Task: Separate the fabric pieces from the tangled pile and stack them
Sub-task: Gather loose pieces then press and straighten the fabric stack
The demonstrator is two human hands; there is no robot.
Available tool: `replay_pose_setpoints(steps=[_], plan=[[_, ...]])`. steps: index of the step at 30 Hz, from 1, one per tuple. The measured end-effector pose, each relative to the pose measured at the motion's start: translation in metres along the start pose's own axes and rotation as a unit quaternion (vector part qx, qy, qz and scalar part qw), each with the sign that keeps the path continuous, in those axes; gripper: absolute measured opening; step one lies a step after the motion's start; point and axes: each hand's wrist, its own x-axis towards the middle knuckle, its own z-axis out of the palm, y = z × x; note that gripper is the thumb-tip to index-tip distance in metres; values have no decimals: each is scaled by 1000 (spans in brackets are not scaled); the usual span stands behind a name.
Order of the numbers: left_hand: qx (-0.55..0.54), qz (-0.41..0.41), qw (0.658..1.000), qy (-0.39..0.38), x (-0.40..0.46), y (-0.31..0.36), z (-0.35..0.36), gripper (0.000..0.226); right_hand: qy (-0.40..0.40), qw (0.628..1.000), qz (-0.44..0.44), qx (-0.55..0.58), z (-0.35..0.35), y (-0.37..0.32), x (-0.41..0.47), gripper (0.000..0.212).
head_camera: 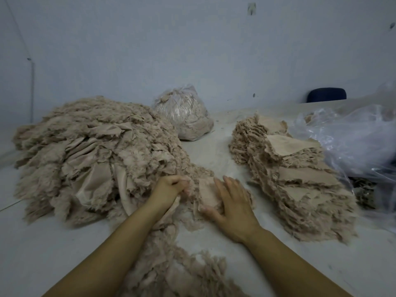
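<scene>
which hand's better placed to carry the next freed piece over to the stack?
Right, probably. The right hand lies flat on a loose piece, on the side nearest the stack. The left hand is curled in a grip on the tangled pile, well placed to anchor it.

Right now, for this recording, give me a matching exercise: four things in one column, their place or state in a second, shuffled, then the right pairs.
Things:
1. tangled pile
2. stack
3. tied bag
4. left hand

Places or states:
A. at the back of the table, against the wall, stuffed with fabric
B. layered flat pieces, right of the hands
C. fingers curled into frayed fabric at the pile's near edge
D. big loose heap on the left of the table

Pairs: 1-D, 2-B, 3-A, 4-C
</scene>
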Motion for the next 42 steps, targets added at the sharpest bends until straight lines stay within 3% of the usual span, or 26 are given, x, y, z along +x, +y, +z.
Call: replay_pose_setpoints(steps=[2,4,7,9,11,13,15,17,19,20,21,25,26,28,32,34,36,39,40,41,42], plan=[[11,28,1000,-7,-10,9,5,21,58,989,-4,134,-7,-16,-7,89],[6,40,999,-20,-19,15,13,21,10,942,54,331,-12,-40,-11,75],[0,32,999,-21,-28,17,20,29,-84,854,139,494,-7,-61,-16,35],[1,34,999,-12,-32,16,14,27,-101,803,160,565,-9,-63,-19,13],[29,55,998,-27,-35,15,1,23,-107,781,175,590,-13,-61,-22,12],[151,107,982,-39,-36,11,-16,22,-115,771,190,597,-13,-60,-25,16],[327,156,929,-76,-33,5,-34,18,-120,766,204,597,-11,-62,-28,21],[486,157,850,-128,-29,-2,-49,16,-133,759,217,599,-10,-63,-29,22],[597,138,774,-163,-29,-8,-57,17,-163,768,217,581,-9,-67,-31,23],[618,132,757,-168,-30,-11,-58,19,-178,781,215,558,-7,-68,-32,26],[611,133,763,-165,-31,-16,-59,22,-189,796,217,532,-4,-71,-33,31],[400,139,901,-92,-32,-21,-51,9,-183,861,224,418,3,-82,-27,46],[337,132,929,-78,-33,-18,-48,18,-182,872,224,395,4,-85,-25,47],[214,125,966,-68,-37,-11,-40,31,-170,869,220,410,8,-88,-20,43],[73,133,988,-34,-45,-3,-34,32,-82,829,157,530,10,-84,-21,31],[81,137,987,-31,-47,-4,-39,31,-66,816,121,562,6,-75,-26,31],[233,167,957,-34,-45,-11,-50,29,-70,817,82,567,1,-64,-31,30],[499,214,839,-37,-36,-19,-64,10,-60,839,62,537,-4,-50,-39,30],[539,206,816,-45,-32,-20,-66,6,-59,842,64,533,-4,-46,-41,30],[541,194,817,-52,-30,-20,-66,9,-59,839,70,536,-4,-43,-43,29],[506,176,842,-57,-30,-17,-64,13,-60,830,81,549,-5,-42,-44,26]])
